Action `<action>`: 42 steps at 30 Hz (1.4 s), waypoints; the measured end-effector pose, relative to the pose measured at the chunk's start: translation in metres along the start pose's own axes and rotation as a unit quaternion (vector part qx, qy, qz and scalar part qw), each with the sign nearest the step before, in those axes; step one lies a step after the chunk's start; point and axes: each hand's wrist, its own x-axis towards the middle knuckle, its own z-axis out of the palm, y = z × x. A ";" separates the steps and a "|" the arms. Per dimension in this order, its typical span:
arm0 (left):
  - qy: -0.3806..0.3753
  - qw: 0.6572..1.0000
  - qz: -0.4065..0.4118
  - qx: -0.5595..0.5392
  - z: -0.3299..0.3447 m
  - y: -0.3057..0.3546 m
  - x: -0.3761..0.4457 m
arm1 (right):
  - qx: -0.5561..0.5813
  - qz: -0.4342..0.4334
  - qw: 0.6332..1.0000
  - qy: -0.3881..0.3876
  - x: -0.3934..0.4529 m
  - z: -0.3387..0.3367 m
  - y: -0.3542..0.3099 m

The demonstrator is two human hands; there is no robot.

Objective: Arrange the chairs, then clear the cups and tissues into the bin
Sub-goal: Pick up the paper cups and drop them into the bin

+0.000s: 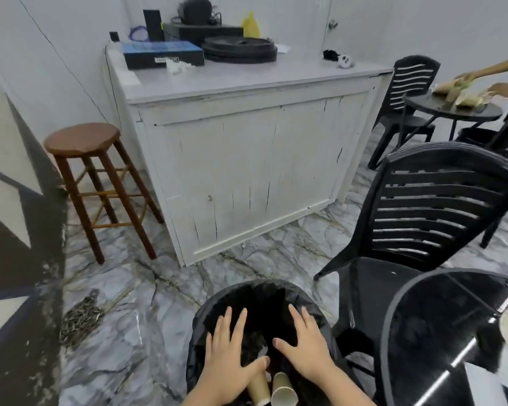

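Head view: two open hands above a lined bin at the bottom centre of the frame.

The left hand and right hand hover palm-down with fingers spread, gripping nothing, over the bin with its black liner. Two paper cups lie just beneath the hands at the bin's near edge, mouths toward the camera. A black slatted chair stands just right of the bin, beside a black round table at lower right. A second black chair stands at upper right. A wooden stool and a white counter occupy the left and centre.
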 end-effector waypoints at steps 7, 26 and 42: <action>0.002 0.999 0.044 0.015 -0.026 0.033 -0.017 | 0.038 -0.005 0.996 0.084 -0.038 -0.058 -0.009; -0.085 0.950 0.274 0.127 0.094 0.246 -0.042 | 0.110 0.130 0.945 0.280 -0.218 -0.175 0.177; -0.004 0.924 0.302 0.236 0.213 0.278 -0.050 | -0.016 0.076 0.970 0.228 -0.272 -0.127 0.274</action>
